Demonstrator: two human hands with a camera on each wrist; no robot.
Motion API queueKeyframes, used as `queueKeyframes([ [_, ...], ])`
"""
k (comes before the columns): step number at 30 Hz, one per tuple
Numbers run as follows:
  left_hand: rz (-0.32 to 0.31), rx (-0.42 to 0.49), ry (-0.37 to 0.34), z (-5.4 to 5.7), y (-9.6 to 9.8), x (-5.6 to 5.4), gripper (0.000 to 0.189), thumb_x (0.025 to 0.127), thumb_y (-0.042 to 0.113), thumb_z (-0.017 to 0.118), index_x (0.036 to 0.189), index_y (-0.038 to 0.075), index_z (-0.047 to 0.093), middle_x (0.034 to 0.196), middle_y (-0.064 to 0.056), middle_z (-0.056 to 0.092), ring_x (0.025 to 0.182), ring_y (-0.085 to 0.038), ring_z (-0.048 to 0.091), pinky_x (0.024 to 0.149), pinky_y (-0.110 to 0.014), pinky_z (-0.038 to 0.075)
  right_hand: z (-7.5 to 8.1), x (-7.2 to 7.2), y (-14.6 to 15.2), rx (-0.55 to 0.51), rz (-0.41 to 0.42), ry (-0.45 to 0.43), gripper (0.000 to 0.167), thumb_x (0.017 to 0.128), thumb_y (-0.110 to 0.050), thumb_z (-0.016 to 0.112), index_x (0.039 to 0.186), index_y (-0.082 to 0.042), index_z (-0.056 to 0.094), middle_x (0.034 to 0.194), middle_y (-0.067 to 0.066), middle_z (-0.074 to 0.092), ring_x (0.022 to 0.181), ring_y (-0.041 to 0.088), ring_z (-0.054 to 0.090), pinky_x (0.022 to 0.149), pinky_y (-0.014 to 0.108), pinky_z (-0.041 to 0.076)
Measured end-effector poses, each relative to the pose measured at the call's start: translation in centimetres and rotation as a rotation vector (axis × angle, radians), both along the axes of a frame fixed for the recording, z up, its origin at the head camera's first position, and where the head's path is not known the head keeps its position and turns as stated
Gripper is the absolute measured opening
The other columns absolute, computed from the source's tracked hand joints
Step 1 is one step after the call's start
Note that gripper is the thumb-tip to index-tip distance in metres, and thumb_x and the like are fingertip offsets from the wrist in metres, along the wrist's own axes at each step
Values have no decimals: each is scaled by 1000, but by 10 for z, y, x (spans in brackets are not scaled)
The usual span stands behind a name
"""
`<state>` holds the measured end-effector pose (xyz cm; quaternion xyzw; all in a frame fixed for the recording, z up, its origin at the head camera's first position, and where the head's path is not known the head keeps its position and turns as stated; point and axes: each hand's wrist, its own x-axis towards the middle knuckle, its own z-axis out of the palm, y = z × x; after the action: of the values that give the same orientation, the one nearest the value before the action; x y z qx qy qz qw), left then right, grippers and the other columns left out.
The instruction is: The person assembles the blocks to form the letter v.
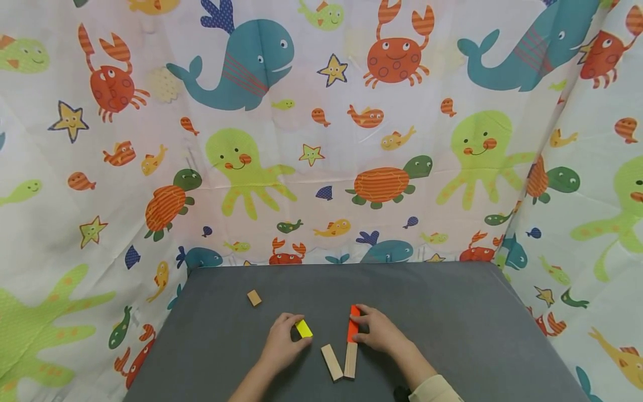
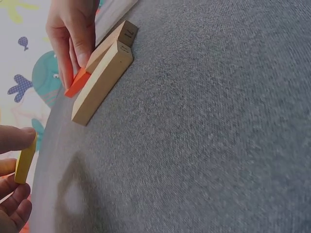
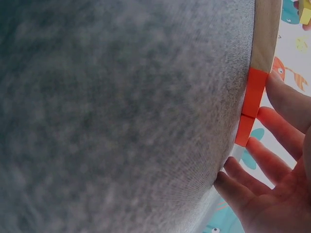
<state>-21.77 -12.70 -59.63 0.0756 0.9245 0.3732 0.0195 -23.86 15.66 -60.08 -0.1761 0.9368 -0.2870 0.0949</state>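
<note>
My left hand [image 1: 284,343] pinches a small yellow block [image 1: 303,328] between thumb and fingers, raised above the grey cloth in the left wrist view. My right hand [image 1: 383,330] rests its thumb and fingertips along two small orange-red blocks [image 3: 252,92], which stand end to end. Its fingers look fairly straight in the right wrist view. Those blocks continue the line of a plain wooden block [image 1: 350,360], touching its far end. A second long wooden block [image 1: 331,363] slants to the left. The near ends of the two long blocks meet, forming a narrow V.
A small wooden block [image 1: 254,298] lies alone near the table's far left. The grey cloth-covered table [image 1: 442,312] ends at a curtain [image 1: 311,184] printed with sea animals. A dark round object [image 1: 401,393] shows beside the right sleeve at the near edge.
</note>
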Motion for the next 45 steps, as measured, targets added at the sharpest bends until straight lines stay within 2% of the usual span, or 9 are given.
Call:
queueKeyframes([
  [12,-19,20,6,-1,17,-7,56,80,27,86,128,8,68,115,-5,60,108,-26,57,94,-53,52,2,3,1,-17,-2,-5,57,86,-25,82,138,-9,63,155,19,43,139,46,43,110,64,40],
  [22,-30,13,-34,3,28,-6,56,80,25,86,129,7,67,117,-6,59,110,-27,56,98,-56,51,6,3,1,2,-16,-20,57,86,-27,82,138,-12,64,155,17,44,139,45,43,111,64,39],
  [29,-56,10,-24,-4,34,-8,57,78,27,87,128,6,67,116,-8,60,109,-28,57,99,-56,50,5,2,-1,6,-42,-40,57,86,-28,82,138,-14,64,155,14,44,140,43,42,112,63,39],
  [45,-91,-10,-58,-19,36,-12,56,76,25,87,125,6,69,114,-6,60,108,-28,58,95,-54,52,0,1,1,14,-30,-25,57,86,-29,81,138,-14,64,155,14,44,140,42,43,112,63,39],
])
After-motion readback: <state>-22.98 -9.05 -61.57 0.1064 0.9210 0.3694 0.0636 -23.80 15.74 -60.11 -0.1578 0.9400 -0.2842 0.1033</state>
